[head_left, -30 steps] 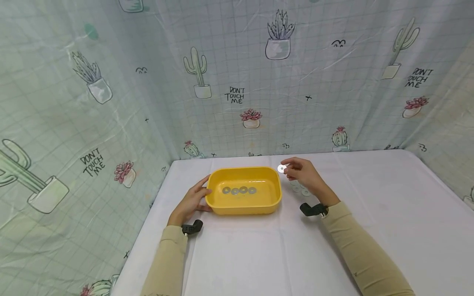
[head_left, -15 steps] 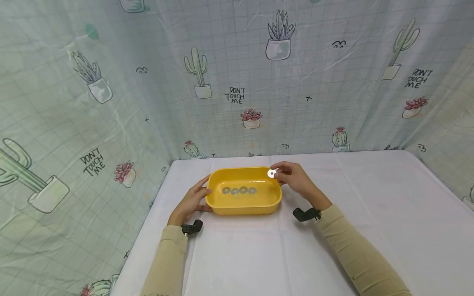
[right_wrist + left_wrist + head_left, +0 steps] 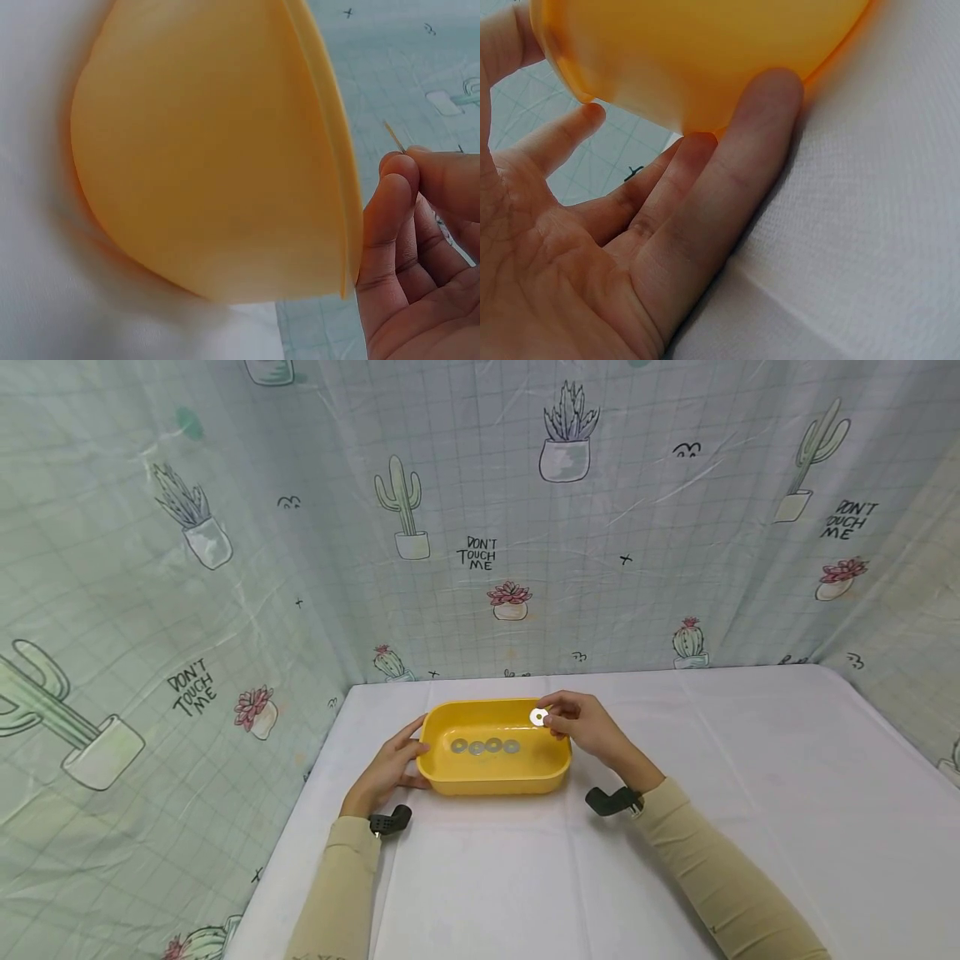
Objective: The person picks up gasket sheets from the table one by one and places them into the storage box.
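A shallow yellow plastic tub (image 3: 487,787) stands on the white cloth, with several flat grey washers (image 3: 493,745) in a row on its floor. At its left end my left hand (image 3: 386,770) grips it, one finger over the rim and others against the outer wall (image 3: 675,60). Above the tub's right rim, my right hand (image 3: 583,725) pinches a washer (image 3: 538,717) between thumb and fingertips. That washer shows edge-on as a thin line (image 3: 394,136) in the right wrist view, beyond the tub's rim.
A white cloth (image 3: 480,877) covers the table. Behind and to the left hangs a sheet (image 3: 315,593) printed with cacti. Black wrist cameras (image 3: 611,802) sit on both wrists.
My right hand has moved left with its washer, from beside the tub to over its right rim. Washers seen earlier on the cloth are now hidden behind that arm. My left hand has stayed put.
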Motion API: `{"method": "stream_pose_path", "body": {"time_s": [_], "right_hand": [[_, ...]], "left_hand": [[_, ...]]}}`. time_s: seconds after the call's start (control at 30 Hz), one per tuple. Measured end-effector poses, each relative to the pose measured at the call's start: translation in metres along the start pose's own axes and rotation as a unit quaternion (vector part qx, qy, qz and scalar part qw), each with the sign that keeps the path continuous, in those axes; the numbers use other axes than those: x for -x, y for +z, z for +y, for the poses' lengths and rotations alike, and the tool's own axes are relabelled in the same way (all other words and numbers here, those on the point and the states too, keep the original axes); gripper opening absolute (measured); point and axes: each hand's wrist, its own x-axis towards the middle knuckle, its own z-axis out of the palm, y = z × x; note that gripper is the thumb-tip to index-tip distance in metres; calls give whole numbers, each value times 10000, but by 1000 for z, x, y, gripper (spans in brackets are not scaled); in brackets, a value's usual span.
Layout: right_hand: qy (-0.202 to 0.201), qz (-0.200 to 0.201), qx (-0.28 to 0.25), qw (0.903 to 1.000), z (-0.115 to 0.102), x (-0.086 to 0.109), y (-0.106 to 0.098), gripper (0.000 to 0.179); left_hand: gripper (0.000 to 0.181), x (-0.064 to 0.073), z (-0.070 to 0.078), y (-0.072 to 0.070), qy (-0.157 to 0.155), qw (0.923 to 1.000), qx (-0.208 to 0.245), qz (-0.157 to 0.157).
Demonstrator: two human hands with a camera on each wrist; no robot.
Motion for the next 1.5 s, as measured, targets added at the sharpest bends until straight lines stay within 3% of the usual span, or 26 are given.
{"method": "stream_pose_path", "body": {"time_s": [0.4, 0.67, 1.13, 1.5], "right_hand": [[-103, -244, -18, 9996, -8, 5, 21, 26], [-247, -331, -79, 9991, -27, 2, 42, 23], [44, -490, -791, 9957, -27, -15, 87, 23], [359, -353, -735, 9960, -29, -27, 114, 22]], "left_hand": [[62, 0, -1, 1, -10, 10000, 46, -41], [62, -1, -1, -1, 14, 10000, 10, -82], [61, -1, 0, -1, -65, 9999, 77, -46], [61, -2, -2, -2, 62, 9999, 54, -151]]}}
